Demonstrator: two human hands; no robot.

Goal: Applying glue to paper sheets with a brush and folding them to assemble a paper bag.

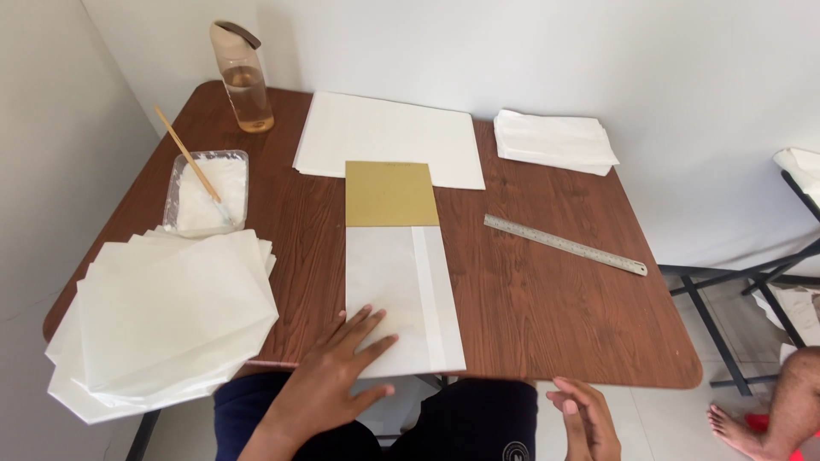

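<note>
Left hand [329, 384]: spread flat, fingers splayed, pressing the near end of the folded translucent sheet [401, 294] at the counter's [547, 316] near edge. The sheet wraps a gold card [391, 194], which juts out toward the far edge.
Right hand [585, 418]: open, holding nothing, off the near edge.
Handling note: an even, flat press would likely keep the fold from slipping.
Nearby: paper stack [166, 320] at near-left corner; steel ruler [565, 245] to the right; paste tub [207, 192] with stick [188, 158] at left edge.

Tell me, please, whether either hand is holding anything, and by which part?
Nothing is gripped. The left hand presses flat on the near end of the folded translucent paper sheet; the right hand is free.
</note>
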